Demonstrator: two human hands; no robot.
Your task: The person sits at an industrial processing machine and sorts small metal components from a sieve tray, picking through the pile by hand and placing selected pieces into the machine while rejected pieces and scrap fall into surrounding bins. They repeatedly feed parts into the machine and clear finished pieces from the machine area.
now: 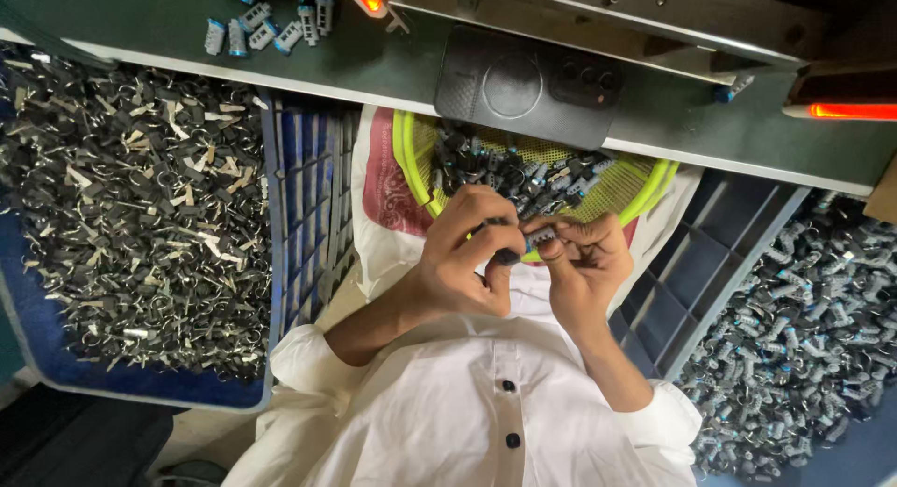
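Both my hands meet in front of my chest, over a yellow-green mesh basket (411, 160) filled with small grey and blue parts. My left hand (458, 258) pinches a small black piece (507, 256) between thumb and fingers. My right hand (587, 263) grips a small grey ribbed part (540, 236) at its fingertips. The two pieces touch or nearly touch each other. White shirt sleeves cover both my upper arms.
A blue crate (280, 225) at left is heaped with black and silver clips (131, 197). A dark crate (710, 263) at right holds grey-blue parts (804, 328). A black phone (528, 85) lies on the green bench edge (691, 118), with several loose parts (271, 24) nearby.
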